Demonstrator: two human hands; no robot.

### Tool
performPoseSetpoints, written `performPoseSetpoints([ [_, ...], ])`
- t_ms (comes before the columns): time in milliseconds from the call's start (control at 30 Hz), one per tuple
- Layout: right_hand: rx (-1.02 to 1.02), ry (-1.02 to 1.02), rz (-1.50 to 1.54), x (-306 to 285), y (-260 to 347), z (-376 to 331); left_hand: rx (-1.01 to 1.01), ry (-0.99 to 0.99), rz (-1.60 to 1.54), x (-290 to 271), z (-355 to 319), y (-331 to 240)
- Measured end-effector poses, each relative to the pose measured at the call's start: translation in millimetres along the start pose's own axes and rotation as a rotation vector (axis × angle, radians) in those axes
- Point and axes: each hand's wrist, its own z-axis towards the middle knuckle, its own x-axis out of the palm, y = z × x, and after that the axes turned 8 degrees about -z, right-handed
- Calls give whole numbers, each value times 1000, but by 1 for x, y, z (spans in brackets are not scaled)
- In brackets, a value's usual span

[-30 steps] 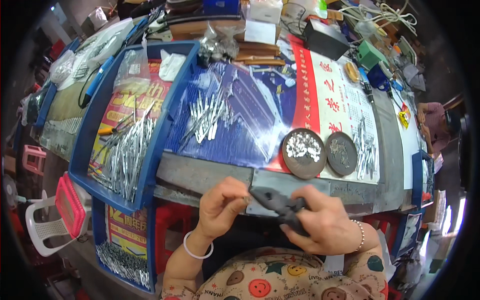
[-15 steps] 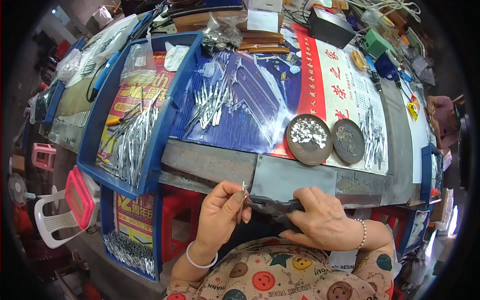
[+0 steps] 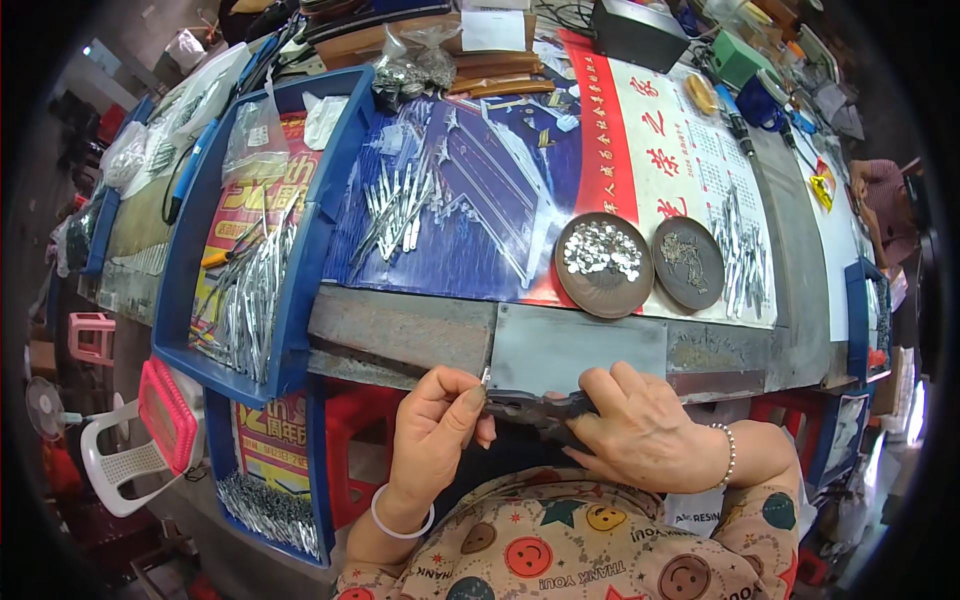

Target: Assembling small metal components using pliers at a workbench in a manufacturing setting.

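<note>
Between the thumb and fingertips of my left hand (image 3: 440, 415) is a small shiny silver metal piece (image 3: 486, 377), its end poking up past the thumb. My right hand (image 3: 640, 425) is closed around dark pliers (image 3: 540, 408), which lie low at the bench edge and reach toward the left fingertips. Their jaws are hard to make out. Just beyond both hands lies a smooth grey metal plate (image 3: 575, 348). Behind it stand a brown dish of small silver discs (image 3: 605, 290) and another brown dish holding tiny metal parts (image 3: 686, 290).
Left of me, a blue tray (image 3: 300, 330) holds many thin silver strips, with another blue tray (image 3: 315, 470) below. More strips (image 3: 400, 210) lie on the blue poster, and others (image 3: 742, 260) beyond the dishes. A person (image 3: 885, 215) sits at far right.
The bench has shifted slightly left and up in view. The silver piece shows less above my left fingertips, and my right hand has moved a little upward, still around the pliers.
</note>
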Motion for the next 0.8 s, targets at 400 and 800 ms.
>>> performPoseSetpoints([
  [400, -1, 173, 439, 1, -9, 0, 33, 0, 50, -5, 3, 11],
  [800, 15, 70, 138, 12, -1, -5, -21, -24, 47, -1, -4, 9],
])
